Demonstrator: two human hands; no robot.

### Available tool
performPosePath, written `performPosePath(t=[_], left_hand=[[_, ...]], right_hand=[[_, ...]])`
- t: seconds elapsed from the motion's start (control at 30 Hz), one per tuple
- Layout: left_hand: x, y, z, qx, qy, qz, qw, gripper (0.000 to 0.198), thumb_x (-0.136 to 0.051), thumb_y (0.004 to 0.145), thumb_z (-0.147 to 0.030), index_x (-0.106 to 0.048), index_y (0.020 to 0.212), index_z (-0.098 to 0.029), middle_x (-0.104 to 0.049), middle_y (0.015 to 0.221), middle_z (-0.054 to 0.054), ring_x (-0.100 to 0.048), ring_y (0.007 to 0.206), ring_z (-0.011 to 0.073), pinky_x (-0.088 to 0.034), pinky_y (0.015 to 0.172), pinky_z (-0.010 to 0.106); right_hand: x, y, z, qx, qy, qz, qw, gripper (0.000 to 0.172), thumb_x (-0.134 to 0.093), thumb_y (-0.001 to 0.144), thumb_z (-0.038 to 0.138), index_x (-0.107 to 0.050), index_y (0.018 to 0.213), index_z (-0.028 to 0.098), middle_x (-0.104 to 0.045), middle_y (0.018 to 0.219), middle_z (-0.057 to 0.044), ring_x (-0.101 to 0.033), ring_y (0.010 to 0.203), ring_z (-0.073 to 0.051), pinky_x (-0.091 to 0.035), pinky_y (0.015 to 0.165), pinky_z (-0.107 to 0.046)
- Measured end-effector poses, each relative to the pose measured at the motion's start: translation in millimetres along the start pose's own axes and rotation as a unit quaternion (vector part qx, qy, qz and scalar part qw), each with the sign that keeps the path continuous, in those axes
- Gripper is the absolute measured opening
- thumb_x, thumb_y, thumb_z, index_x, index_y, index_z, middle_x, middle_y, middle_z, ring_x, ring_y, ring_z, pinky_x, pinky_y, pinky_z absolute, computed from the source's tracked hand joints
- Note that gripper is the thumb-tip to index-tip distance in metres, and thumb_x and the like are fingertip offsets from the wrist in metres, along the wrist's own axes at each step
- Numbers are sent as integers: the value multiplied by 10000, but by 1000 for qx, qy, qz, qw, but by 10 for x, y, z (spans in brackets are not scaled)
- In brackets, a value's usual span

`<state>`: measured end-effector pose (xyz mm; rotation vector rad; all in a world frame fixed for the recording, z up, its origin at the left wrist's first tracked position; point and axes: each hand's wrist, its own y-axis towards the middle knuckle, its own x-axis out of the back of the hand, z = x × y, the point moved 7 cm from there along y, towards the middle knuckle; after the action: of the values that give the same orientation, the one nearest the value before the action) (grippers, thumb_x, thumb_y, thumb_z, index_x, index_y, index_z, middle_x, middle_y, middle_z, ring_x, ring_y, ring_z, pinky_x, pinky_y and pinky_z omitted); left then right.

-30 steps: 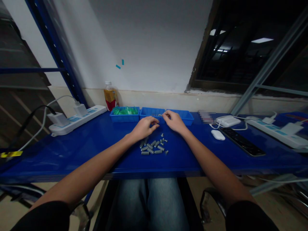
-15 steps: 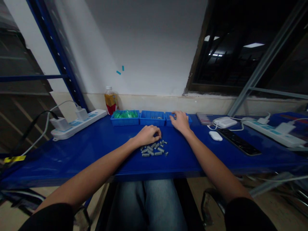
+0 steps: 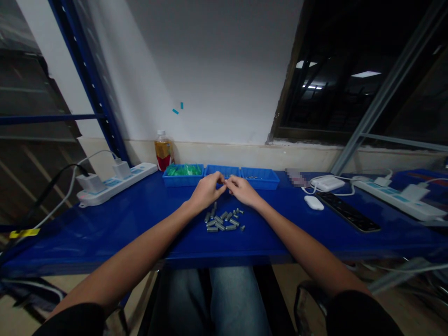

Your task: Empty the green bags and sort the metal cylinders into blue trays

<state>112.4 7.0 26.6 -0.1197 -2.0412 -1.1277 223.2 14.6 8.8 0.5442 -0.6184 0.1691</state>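
My left hand (image 3: pixel 209 189) and my right hand (image 3: pixel 241 189) meet fingertip to fingertip just in front of the middle blue bin (image 3: pixel 213 171). Both are closed in a pinch; whatever lies between the fingers is too small to make out. Below them on the blue table, several silvery metal cylinders (image 3: pixel 220 221) lie in a loose heap, with a few small screw-like pieces (image 3: pixel 237 212) at its right side. Small metal parts sit in the right blue bin (image 3: pixel 262 182). Green plastic pieces (image 3: pixel 184 170) fill the left blue bin (image 3: pixel 182 180).
A drink bottle (image 3: pixel 164 151) stands behind the left bin. Power strips (image 3: pixel 119 184) with chargers lie at both sides. To the right are a white earphone case (image 3: pixel 314 202), a dark phone (image 3: pixel 350 212) and a white power bank (image 3: pixel 327 183) with cables.
My right hand has come back from the right bin, moving left to meet my left hand. The left hand has lifted slightly off the heap, and its fingers now touch the right hand's.
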Motion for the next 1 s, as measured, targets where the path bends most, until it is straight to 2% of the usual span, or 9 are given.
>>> performPosePath(t=[0.17,0.27,0.37,0.47,0.53,0.63,0.77,0.9,1.0], left_hand=[[-39,-10,-55,23,-59,17,998,215,-610,805,-307,-515,941,-169,-642,888,52,-616,820,179,-468,726,289],[-218,-49,-169,1,-64,102,993,158,-554,850,-322,-592,875,-172,-668,870,46,-624,812,170,-464,736,275],[-429,-87,-321,-39,-55,209,976,199,-576,835,-359,-658,881,-184,-687,846,35,-632,775,158,-453,704,241],[-580,-84,-451,-80,-45,305,948,266,-661,753,-431,-689,898,-210,-689,785,12,-628,691,143,-425,610,210],[-616,-54,-498,-115,-22,331,936,207,-677,736,-401,-702,845,-227,-679,741,0,-619,669,139,-407,593,208],[-579,5,-437,-130,12,302,944,101,-638,743,-295,-692,772,-216,-661,695,4,-609,684,154,-414,632,226],[-437,21,-132,-40,-35,237,970,156,-532,722,-153,-659,810,-171,-678,753,18,-606,695,148,-440,658,229],[-265,37,163,39,-72,152,985,199,-475,756,-149,-655,842,-147,-685,791,29,-606,696,140,-452,666,231],[-287,30,231,33,-46,155,986,200,-494,785,-161,-661,893,-140,-685,829,49,-618,735,158,-458,691,245]], right_hand=[[270,73,-135,10,-3,-76,997,215,-453,850,351,-557,793,172,-561,674,12,-518,640,-132,-380,613,-241],[645,55,-352,-35,-136,-176,974,164,-485,825,288,-594,832,166,-583,693,-8,-522,667,-147,-383,658,-259],[916,-15,-579,-105,-278,-214,930,152,-511,816,269,-624,862,178,-627,793,-50,-526,807,-198,-372,745,-310],[971,-65,-688,-156,-329,-200,910,199,-531,825,320,-631,938,191,-649,893,-81,-485,964,-264,-356,799,-371],[910,-66,-638,-157,-324,-187,914,235,-530,836,355,-630,975,194,-653,911,-83,-468,996,-281,-352,812,-389],[745,-28,-447,-111,-284,-175,936,235,-520,851,368,-644,961,201,-658,863,-60,-488,970,-257,-353,823,-368],[461,31,-283,-52,-183,-122,974,196,-523,854,320,-663,870,184,-659,795,-30,-543,829,-182,-375,770,-286],[191,43,-324,-69,-80,-16,994,235,-469,886,279,-656,828,150,-628,688,-5,-544,652,-131,-372,626,-226],[117,32,-337,-67,-106,27,992,216,-456,877,209,-661,841,150,-628,682,-4,-543,636,-131,-354,597,-222]])
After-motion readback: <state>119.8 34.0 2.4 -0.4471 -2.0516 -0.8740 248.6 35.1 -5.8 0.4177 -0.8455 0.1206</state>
